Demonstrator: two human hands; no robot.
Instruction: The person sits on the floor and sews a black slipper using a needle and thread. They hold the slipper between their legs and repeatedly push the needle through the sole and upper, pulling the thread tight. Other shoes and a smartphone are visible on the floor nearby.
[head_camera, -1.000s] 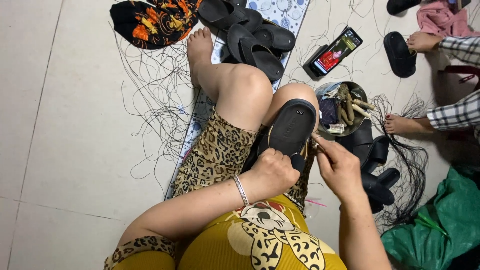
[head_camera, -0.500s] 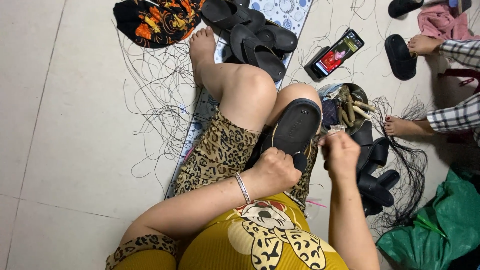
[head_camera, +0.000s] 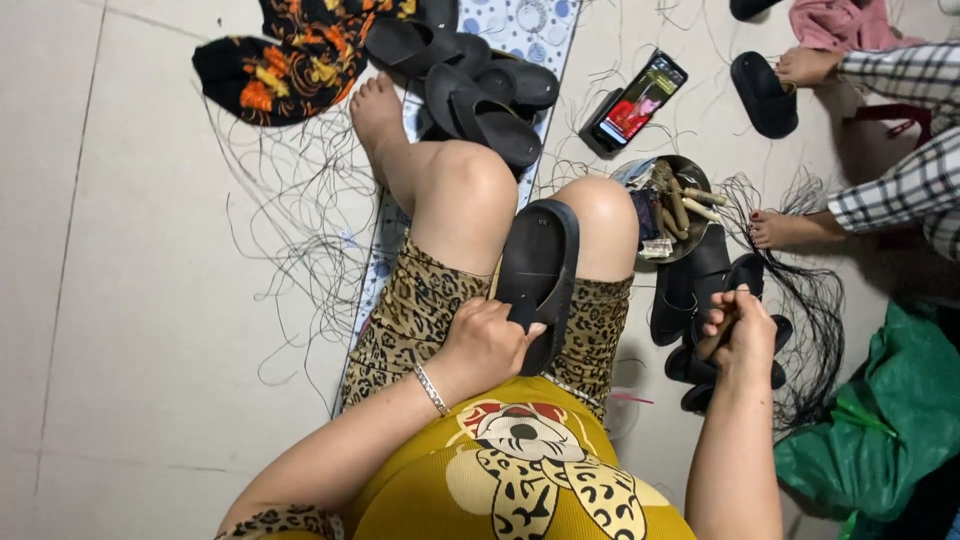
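Tiled floor, metal bowl holding tools, left hand gripping sandal

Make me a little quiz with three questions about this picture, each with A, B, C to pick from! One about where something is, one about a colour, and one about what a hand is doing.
1. Where does the phone lie?
A. on the floor beyond the knees
B. on the person's lap
C. inside the metal bowl

2. What colour is the bag at the lower right?
A. red
B. green
C. white

3. What is the left hand doing?
A. lying flat on the floor
B. holding the phone
C. gripping the black sandal on the lap

Answers:
1. A, it rests on the pale floor past the knees, screen lit.
2. B, the crumpled bag is plainly green.
3. C, its fingers close on the sandal's near end, while the right hand is off to the side above other sandals.
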